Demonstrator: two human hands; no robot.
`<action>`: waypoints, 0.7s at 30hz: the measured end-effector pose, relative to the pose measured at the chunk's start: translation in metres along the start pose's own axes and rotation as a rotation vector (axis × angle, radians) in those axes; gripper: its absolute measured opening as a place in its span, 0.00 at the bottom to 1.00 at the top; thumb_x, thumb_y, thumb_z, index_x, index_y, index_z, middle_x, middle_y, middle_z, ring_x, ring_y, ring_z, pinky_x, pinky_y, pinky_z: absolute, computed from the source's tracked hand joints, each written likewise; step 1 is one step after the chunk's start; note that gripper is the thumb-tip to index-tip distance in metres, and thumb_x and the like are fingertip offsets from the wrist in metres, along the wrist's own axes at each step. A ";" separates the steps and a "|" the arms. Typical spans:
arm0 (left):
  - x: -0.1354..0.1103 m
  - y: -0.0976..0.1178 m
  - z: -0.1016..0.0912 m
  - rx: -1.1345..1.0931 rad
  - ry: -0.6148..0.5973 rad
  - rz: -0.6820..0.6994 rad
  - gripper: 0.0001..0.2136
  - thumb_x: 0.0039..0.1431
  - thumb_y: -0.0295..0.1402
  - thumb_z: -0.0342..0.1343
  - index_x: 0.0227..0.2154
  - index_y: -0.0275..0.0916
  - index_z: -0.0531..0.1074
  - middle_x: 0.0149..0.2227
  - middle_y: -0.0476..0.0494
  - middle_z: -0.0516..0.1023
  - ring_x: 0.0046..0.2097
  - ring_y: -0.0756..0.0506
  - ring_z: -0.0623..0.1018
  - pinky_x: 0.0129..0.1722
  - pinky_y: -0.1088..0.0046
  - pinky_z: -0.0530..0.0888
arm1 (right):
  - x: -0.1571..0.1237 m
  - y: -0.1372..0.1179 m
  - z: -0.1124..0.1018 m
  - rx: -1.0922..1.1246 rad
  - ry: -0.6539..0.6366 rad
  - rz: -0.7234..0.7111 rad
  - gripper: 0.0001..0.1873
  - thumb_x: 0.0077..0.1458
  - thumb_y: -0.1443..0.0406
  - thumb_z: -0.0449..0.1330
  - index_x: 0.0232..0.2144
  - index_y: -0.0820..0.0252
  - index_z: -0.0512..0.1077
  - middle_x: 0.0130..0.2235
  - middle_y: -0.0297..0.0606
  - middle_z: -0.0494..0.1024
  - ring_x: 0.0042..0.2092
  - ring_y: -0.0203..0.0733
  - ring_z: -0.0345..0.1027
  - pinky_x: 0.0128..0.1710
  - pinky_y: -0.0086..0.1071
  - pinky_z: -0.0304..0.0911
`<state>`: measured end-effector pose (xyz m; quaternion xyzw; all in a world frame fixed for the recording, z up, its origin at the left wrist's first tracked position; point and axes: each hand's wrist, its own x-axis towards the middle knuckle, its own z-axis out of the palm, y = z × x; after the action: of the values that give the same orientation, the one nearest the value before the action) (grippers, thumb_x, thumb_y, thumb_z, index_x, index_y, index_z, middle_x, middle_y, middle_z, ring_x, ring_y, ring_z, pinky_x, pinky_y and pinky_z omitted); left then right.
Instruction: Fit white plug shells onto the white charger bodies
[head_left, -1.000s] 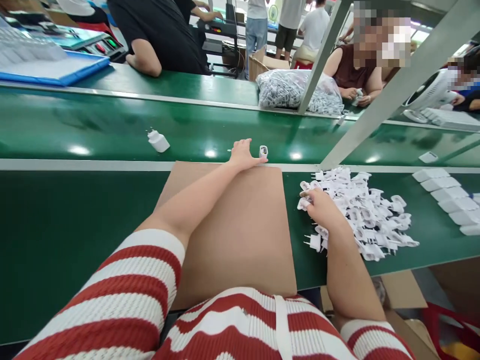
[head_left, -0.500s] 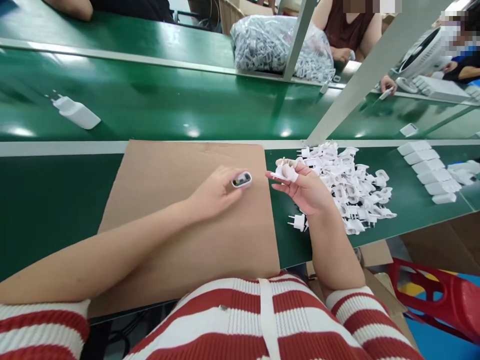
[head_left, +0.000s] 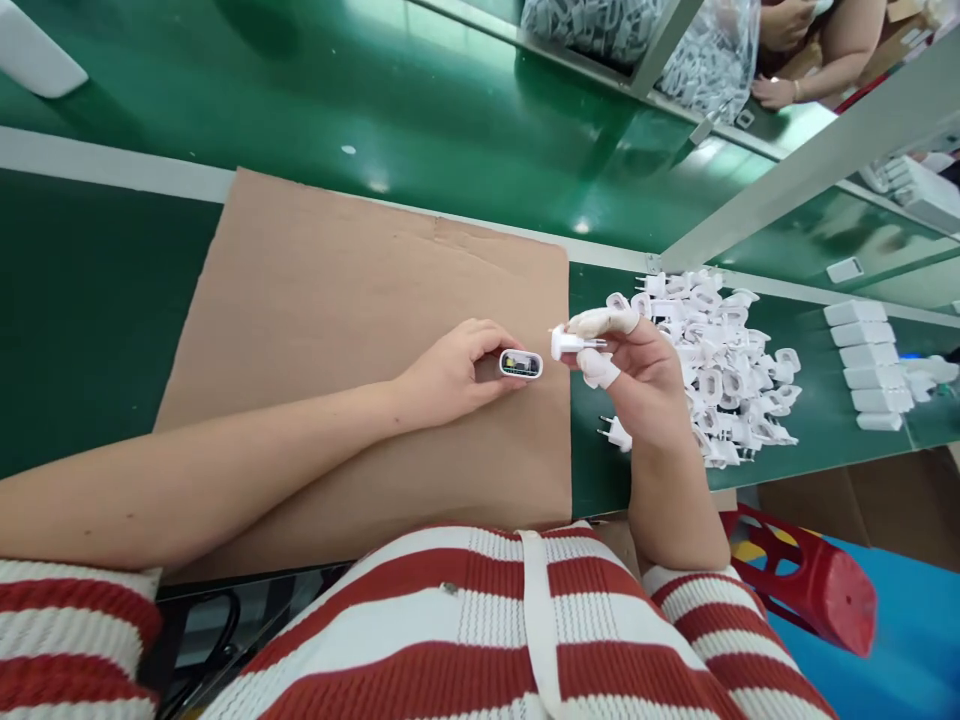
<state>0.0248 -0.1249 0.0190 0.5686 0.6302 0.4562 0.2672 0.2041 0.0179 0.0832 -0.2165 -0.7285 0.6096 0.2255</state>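
My left hand (head_left: 454, 375) grips a white charger housing (head_left: 520, 364) over the brown cardboard sheet (head_left: 337, 300), its open end with the circuit board facing right. My right hand (head_left: 637, 370), with white finger cots on two fingertips, pinches a white plug cap (head_left: 564, 343) by its prongs, a few centimetres to the right of the housing. A heap of the same plug caps (head_left: 720, 360) lies on the green bench just beyond my right hand. One stray cap (head_left: 616, 433) lies under my right wrist.
A green conveyor belt (head_left: 375, 110) runs behind the cardboard, with a white charger (head_left: 34, 60) at its far left. Finished white housings (head_left: 862, 365) are lined up at the right. A bag of parts (head_left: 637, 30) and a co-worker's hand (head_left: 772, 90) are across the belt. A red stool (head_left: 810, 585) stands below right.
My left hand brought the housing back from the belt edge to over the cardboard. My right hand lifted a plug cap off the heap and turned it toward the housing. The camera tilted down.
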 end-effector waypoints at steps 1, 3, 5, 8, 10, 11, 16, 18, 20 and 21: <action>0.000 -0.001 0.000 0.004 0.006 0.017 0.16 0.60 0.46 0.64 0.44 0.41 0.76 0.45 0.41 0.79 0.50 0.39 0.77 0.53 0.60 0.73 | 0.000 0.003 0.002 -0.029 -0.032 -0.028 0.17 0.53 0.51 0.71 0.38 0.52 0.75 0.43 0.38 0.78 0.41 0.43 0.75 0.42 0.40 0.75; 0.000 -0.003 0.002 0.014 0.010 0.043 0.15 0.61 0.46 0.64 0.43 0.41 0.76 0.45 0.41 0.80 0.49 0.39 0.77 0.53 0.60 0.73 | 0.001 0.007 0.006 -0.141 -0.050 -0.100 0.16 0.56 0.50 0.69 0.37 0.52 0.74 0.44 0.39 0.77 0.43 0.44 0.76 0.43 0.41 0.75; 0.000 -0.004 0.003 0.013 0.005 0.061 0.14 0.62 0.45 0.62 0.42 0.40 0.77 0.44 0.41 0.80 0.49 0.39 0.77 0.52 0.61 0.73 | -0.001 0.010 0.009 -0.312 0.000 -0.181 0.13 0.60 0.53 0.66 0.43 0.51 0.74 0.47 0.40 0.76 0.43 0.43 0.75 0.44 0.41 0.75; 0.000 -0.005 0.004 0.001 0.017 0.087 0.11 0.64 0.42 0.60 0.41 0.40 0.78 0.44 0.40 0.80 0.47 0.40 0.77 0.51 0.62 0.73 | -0.006 0.009 0.014 -0.532 0.082 -0.284 0.17 0.62 0.57 0.64 0.53 0.49 0.72 0.52 0.41 0.75 0.44 0.43 0.75 0.46 0.42 0.75; 0.001 -0.005 0.004 0.003 0.018 0.087 0.11 0.63 0.42 0.60 0.41 0.40 0.78 0.43 0.40 0.79 0.47 0.39 0.77 0.50 0.62 0.73 | -0.009 0.007 0.016 -0.635 0.052 -0.330 0.16 0.62 0.59 0.65 0.52 0.47 0.72 0.49 0.40 0.78 0.44 0.44 0.75 0.46 0.42 0.75; 0.001 -0.005 0.004 0.006 0.014 0.081 0.11 0.63 0.42 0.60 0.40 0.40 0.78 0.42 0.40 0.79 0.46 0.39 0.77 0.50 0.61 0.73 | -0.009 0.006 0.017 -0.689 0.017 -0.350 0.14 0.63 0.61 0.64 0.51 0.47 0.73 0.47 0.40 0.79 0.44 0.45 0.75 0.47 0.43 0.75; 0.002 -0.006 0.003 0.020 -0.010 0.057 0.11 0.63 0.43 0.60 0.37 0.40 0.78 0.40 0.41 0.78 0.46 0.38 0.76 0.49 0.61 0.73 | -0.005 0.013 0.020 -0.881 -0.070 -0.446 0.14 0.65 0.64 0.60 0.53 0.47 0.75 0.47 0.39 0.82 0.47 0.47 0.76 0.47 0.43 0.74; 0.002 -0.006 0.003 0.020 -0.008 0.051 0.11 0.63 0.43 0.60 0.37 0.40 0.78 0.40 0.41 0.78 0.46 0.38 0.76 0.49 0.61 0.73 | -0.004 0.015 0.020 -0.891 -0.063 -0.460 0.16 0.66 0.65 0.59 0.54 0.47 0.75 0.48 0.39 0.82 0.47 0.47 0.76 0.47 0.42 0.74; 0.002 -0.005 0.003 0.014 -0.008 0.047 0.12 0.62 0.44 0.61 0.37 0.41 0.78 0.39 0.42 0.78 0.46 0.38 0.76 0.49 0.61 0.73 | -0.004 0.015 0.020 -0.895 -0.049 -0.473 0.16 0.66 0.65 0.59 0.54 0.47 0.75 0.48 0.39 0.82 0.46 0.48 0.76 0.45 0.43 0.74; 0.002 -0.005 0.003 0.010 -0.009 0.045 0.12 0.62 0.44 0.60 0.37 0.41 0.78 0.39 0.42 0.78 0.46 0.38 0.76 0.49 0.61 0.73 | -0.005 0.014 0.021 -0.902 -0.046 -0.478 0.16 0.65 0.65 0.59 0.54 0.47 0.74 0.47 0.39 0.82 0.45 0.48 0.76 0.45 0.43 0.74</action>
<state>0.0246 -0.1219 0.0136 0.5861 0.6183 0.4562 0.2569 0.1964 0.0011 0.0654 -0.1062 -0.9530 0.1707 0.2266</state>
